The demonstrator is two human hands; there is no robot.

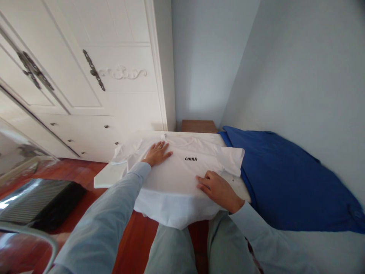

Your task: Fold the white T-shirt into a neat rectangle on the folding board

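Note:
A white T-shirt (173,179) with the black word CHINA on its chest lies spread over a white table (110,177), its collar toward the far side. Its lower part hangs over the near edge toward my knees. My left hand (157,153), with a ring on one finger, rests flat on the shirt's upper left, fingers apart. Over the right middle of the shirt, my right hand (218,188) is partly curled with the index finger reaching out. Nothing shows in its fingers. The right sleeve lies near the blue cloth.
A large blue cloth (285,182) lies at the right by the wall. Beyond the table stands a brown wooden box-like piece (199,126). A white wardrobe (128,102) rises at the left. On the red wooden floor sits a black ridged object (42,201), near a curved grey tube (42,236).

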